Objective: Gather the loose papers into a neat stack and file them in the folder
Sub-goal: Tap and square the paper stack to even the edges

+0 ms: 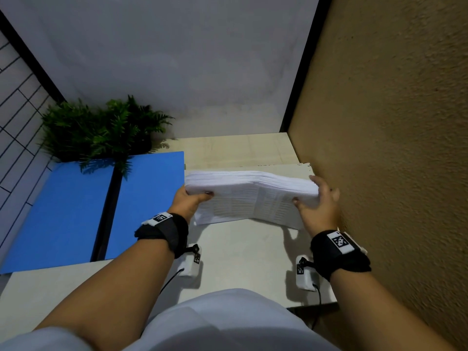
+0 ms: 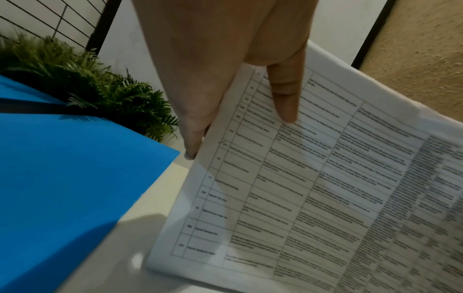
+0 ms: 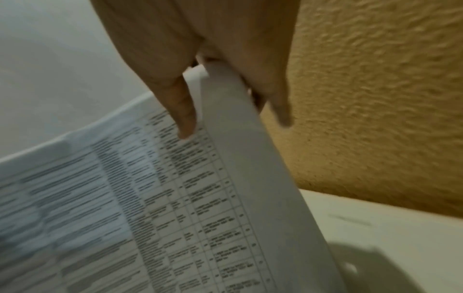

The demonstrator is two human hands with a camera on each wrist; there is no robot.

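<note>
A thick stack of white printed papers stands on its long edge on the pale table, its printed tables facing me. My left hand grips its left end, thumb on the front sheet. My right hand grips the right end, thumb on the printed face and fingers behind. The blue folder lies open and flat to the left of the stack, a black spine down its middle; it shows in the left wrist view too.
A green fern plant stands behind the folder, at the back left. A rough tan wall rises close on the right of the stack. A white wall closes the back; a wire grid panel stands at the left.
</note>
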